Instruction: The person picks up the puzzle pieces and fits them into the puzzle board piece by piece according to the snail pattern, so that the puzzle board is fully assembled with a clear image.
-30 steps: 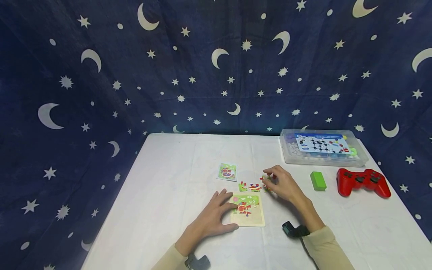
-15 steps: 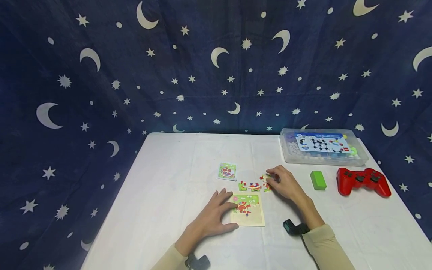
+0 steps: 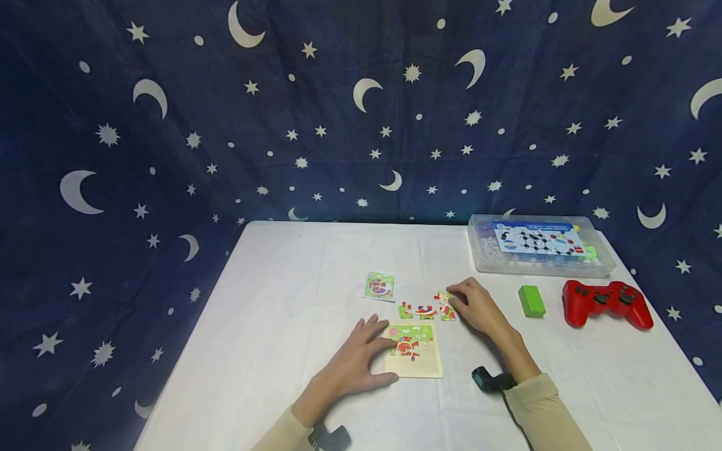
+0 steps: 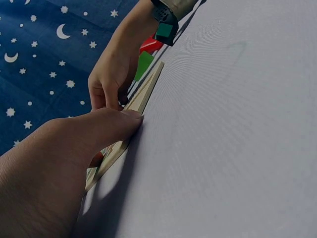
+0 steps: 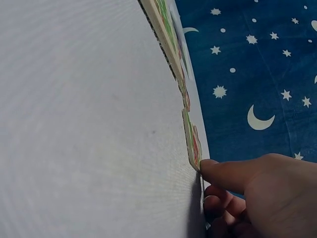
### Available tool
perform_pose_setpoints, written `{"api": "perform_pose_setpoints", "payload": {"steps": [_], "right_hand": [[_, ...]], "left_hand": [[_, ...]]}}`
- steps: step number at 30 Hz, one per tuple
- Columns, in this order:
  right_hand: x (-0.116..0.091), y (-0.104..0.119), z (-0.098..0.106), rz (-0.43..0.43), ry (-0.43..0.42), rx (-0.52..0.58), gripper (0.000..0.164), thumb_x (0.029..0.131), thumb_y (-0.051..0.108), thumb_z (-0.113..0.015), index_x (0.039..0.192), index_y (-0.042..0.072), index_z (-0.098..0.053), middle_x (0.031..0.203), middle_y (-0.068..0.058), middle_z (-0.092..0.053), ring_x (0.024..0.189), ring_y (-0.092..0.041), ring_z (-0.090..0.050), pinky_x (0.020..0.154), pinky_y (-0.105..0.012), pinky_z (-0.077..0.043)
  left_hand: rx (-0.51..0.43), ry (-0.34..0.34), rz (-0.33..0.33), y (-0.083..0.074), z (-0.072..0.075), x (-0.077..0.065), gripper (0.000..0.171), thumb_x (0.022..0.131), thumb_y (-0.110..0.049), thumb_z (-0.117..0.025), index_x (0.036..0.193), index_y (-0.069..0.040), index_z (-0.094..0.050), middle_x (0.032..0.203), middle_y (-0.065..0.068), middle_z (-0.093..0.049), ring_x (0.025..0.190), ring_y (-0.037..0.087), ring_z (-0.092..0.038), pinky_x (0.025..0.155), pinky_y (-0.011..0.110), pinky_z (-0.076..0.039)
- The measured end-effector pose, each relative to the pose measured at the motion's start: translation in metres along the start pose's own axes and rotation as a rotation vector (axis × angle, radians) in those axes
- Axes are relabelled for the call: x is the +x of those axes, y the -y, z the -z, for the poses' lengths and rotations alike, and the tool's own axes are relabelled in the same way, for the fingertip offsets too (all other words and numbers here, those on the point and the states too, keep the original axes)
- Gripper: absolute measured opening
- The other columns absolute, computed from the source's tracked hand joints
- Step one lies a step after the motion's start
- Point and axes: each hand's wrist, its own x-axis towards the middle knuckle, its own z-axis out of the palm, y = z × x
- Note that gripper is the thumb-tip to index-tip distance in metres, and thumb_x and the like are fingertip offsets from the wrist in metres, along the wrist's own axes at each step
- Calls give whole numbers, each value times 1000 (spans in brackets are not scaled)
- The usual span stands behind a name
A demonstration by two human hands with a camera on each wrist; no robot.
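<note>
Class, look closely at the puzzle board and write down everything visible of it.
The puzzle board is square, pale and wood-like, with a plain rim. Fitted pieces, printed mainly green and red, fill its far part and reach into the middle; the near part is bare. It lies flat on the white table, with loose pieces just beyond. The left hand touches its left side, thumb at the near corner.

One clear plastic case, lidded, at the table's far right corner; printed label with blue band and ball-and-stick diagrams; pale parts visible within, yellow and bright green ones at right end. One game controller, red, dark sticks, near right edge. One rectangular block, green, left of controller, apart. One white tablecloth. One backdrop, navy cloth, pale moons, stars, dots.
</note>
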Motion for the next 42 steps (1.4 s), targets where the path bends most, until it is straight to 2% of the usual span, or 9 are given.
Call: {"api": "perform_pose_setpoints", "payload": {"steps": [3, 10, 17, 28, 42], "right_hand": [[1, -1, -1, -3, 1, 7, 29, 95, 11, -66, 121, -2, -67, 110, -17, -59, 94, -26, -57, 83, -42, -52], [2, -4, -1, -3, -34, 29, 26, 92, 10, -69, 115, -2, -65, 102, -14, -59, 84, -21, -51, 72, -31, -45], [4, -3, -1, -35, -64, 106, 18, 92, 9, -68, 108, 2, -62, 91, -9, -64, 77, -15, -53, 63, -22, -44], [4, 4, 6, -54, -82, 157, 17, 95, 11, -66, 111, 3, -65, 92, -9, -67, 78, -15, -57, 66, -21, -47], [-15, 21, 11, -11, -38, 177, 16, 94, 12, -65, 108, 5, -68, 86, -5, -67, 73, -13, -57, 58, -20, -48]], "left_hand": [[0, 9, 7, 0, 0, 0, 59, 82, -59, -72, 130, -26, -65, 154, 7, -46, 151, 33, -33, 127, 51, -24], [2, 15, 10, 1, 0, 1, 58, 82, -58, -72, 129, -26, -65, 154, 7, -46, 151, 33, -33, 128, 49, -25], [5, 14, 6, 1, 0, 1, 57, 81, -58, -72, 129, -27, -65, 154, 7, -46, 151, 33, -33, 128, 49, -25], [7, 18, 19, 1, 1, 0, 58, 82, -59, -72, 130, -27, -64, 155, 7, -46, 151, 33, -32, 128, 49, -24], [-2, 23, 15, 0, 0, 0, 59, 82, -59, -72, 130, -27, -64, 155, 7, -45, 152, 32, -32, 128, 49, -23]]}}
